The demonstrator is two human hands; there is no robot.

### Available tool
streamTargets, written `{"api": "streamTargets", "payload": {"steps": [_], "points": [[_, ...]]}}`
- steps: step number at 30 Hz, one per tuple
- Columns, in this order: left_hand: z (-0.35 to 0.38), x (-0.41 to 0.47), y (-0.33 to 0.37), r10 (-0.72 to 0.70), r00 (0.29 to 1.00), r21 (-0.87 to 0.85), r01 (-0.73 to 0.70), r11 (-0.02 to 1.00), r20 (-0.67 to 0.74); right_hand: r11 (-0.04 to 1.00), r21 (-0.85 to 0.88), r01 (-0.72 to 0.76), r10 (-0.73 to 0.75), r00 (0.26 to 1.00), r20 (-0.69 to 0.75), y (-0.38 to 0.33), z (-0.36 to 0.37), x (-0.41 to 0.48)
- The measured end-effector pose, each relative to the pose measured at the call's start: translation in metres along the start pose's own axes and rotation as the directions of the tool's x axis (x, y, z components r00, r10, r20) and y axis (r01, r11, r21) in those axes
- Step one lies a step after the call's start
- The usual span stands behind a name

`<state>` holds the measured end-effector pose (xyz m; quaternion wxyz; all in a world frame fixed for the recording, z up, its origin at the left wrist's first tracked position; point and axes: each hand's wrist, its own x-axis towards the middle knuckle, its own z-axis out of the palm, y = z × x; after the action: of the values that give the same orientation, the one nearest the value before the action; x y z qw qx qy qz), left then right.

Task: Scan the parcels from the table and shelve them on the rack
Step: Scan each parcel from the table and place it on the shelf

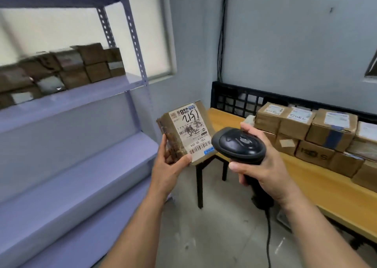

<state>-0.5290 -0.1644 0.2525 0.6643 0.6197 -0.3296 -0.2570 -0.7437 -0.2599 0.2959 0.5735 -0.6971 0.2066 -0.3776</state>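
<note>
My left hand [167, 165] grips a small brown cardboard parcel [188, 132] by its lower left corner, its white shipping label with barcode facing me. My right hand [263, 165] holds a black corded barcode scanner [237, 144] by its handle, the head just right of the parcel's lower edge. Several more brown parcels [318, 133] are stacked on the wooden table [318, 188] at the right. The grey metal rack [67, 104] stands at the left, and several parcels [61, 72] sit on its middle shelf.
A black plastic crate [236, 98] stands against the wall behind the table. The rack's lower shelves [61, 186] are bare. The scanner's cable [269, 237] hangs down to the concrete floor between me and the table.
</note>
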Motion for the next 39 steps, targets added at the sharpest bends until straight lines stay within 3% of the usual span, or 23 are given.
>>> {"api": "streamTargets", "payload": {"steps": [8, 15, 26, 39], "points": [[-0.136, -0.021, 0.013, 0.051, 0.966, 0.137, -0.017, 0.990, -0.252, 0.996, 0.079, 0.043, -0.060, 0.973, 0.225, -0.005, 0.128, 0.039], [-0.234, -0.042, 0.024, 0.060, 0.899, 0.226, 0.044, 0.973, -0.434, 0.993, 0.115, 0.040, -0.086, 0.896, 0.435, -0.003, 0.225, 0.074], [-0.385, -0.054, 0.051, 0.146, 0.714, 0.311, 0.106, 0.944, -0.685, 0.971, 0.232, 0.057, -0.200, 0.723, 0.661, -0.017, 0.396, 0.140], [-0.564, -0.035, 0.122, 0.280, 0.474, 0.354, 0.072, 0.932, -0.835, 0.944, 0.302, 0.134, -0.319, 0.599, 0.734, -0.039, 0.574, 0.212]]}}
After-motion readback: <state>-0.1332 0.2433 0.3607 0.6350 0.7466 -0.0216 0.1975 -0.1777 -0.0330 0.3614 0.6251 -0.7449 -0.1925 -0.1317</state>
